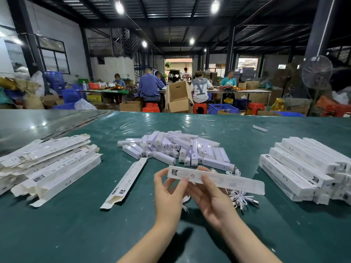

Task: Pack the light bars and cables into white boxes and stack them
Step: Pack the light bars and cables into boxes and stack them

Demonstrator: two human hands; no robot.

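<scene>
Both hands hold one long white cardboard box (237,182) just above the green plastic-covered table (76,224).

Left hand (168,192) pinches the box's left end, thumb on top and fingers curled under. Right hand (212,200) grips it near the middle from below, fingertips on the front face. Cannot tell if it is filled or its end flaps are shut. Risks: the far right end hangs unsupported and could tip and spill its contents; it could also snag the loose white cables (241,198) below. The stack of packed white boxes (303,168) at right looks uneven, so a careless placement may topple it. The pile of short white light bars (176,149) lies behind.
</scene>
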